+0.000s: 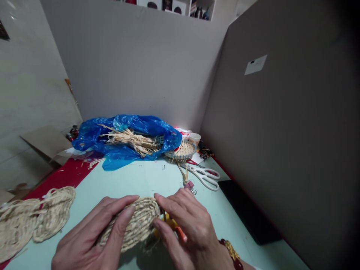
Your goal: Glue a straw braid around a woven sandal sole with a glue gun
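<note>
An oval sole-shaped piece of woven straw (pixel 142 221) is held up off the table between both hands. My left hand (pixel 95 234) is closed around its left side, thumb on the near face and fingers behind. My right hand (pixel 189 219) pinches its upper right edge between thumb and fingers. Just behind the right fingers shows an orange and yellow object (pixel 180 233), mostly hidden, so I cannot tell what it is or whether it is held. Similar woven straw pieces (pixel 53 213) lie flat at the left.
A blue plastic bag (pixel 92 131) holds a bundle of dried straw strips (pixel 132 140) at the back. Beside it are a shallow woven basket (pixel 184 149) and a paper cup (pixel 195 138). White-handled scissors (pixel 204 174) and a black flat object (pixel 247 213) lie rightward. Grey panels (pixel 135 63) enclose the table.
</note>
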Tool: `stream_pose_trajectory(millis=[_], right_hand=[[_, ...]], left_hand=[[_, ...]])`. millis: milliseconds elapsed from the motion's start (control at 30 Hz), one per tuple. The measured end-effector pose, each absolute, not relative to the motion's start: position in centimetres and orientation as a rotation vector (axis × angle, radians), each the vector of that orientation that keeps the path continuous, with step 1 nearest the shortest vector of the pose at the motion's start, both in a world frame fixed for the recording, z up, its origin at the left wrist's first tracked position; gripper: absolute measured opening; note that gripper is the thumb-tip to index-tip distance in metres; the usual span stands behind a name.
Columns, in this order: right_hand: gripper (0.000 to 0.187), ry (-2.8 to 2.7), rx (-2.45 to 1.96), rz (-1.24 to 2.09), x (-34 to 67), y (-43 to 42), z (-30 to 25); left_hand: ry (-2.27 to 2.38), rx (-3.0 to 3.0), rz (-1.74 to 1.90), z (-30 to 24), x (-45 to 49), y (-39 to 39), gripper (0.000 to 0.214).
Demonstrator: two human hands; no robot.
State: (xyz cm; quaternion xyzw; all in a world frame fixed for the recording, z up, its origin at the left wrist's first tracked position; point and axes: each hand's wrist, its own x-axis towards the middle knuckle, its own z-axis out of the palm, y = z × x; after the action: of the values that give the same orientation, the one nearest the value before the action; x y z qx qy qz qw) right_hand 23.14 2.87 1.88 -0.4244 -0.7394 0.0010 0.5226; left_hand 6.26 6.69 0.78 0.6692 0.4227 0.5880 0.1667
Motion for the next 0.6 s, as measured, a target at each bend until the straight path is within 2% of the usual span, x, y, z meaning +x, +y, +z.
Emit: stream_pose_trajectory(millis=[67, 167, 400, 600], right_hand=[[0.030, -1.737, -1.018, 0.013, 22.8, 3.1, 1.6], [0.030, -1.697, -1.027, 0.086, 22.6, 3.5, 1.2], [0.025, -1.518, -1.224, 0.374, 23.3, 4.4, 1.3], [0.022, -1.567, -1.277, 0.513, 24.7, 4.7, 2.2]], left_hand=[[1.284, 1.828, 1.573, 0.7, 6.0, 6.8, 0.011], [1.352, 1.650, 1.361, 0.3, 5.4, 7.6, 0.027], [0.966, 1.177, 1.049, 0.9, 6.4, 8.4, 0.050], [0.982, 1.244, 1.017, 1.4, 6.2, 8.3, 0.046]])
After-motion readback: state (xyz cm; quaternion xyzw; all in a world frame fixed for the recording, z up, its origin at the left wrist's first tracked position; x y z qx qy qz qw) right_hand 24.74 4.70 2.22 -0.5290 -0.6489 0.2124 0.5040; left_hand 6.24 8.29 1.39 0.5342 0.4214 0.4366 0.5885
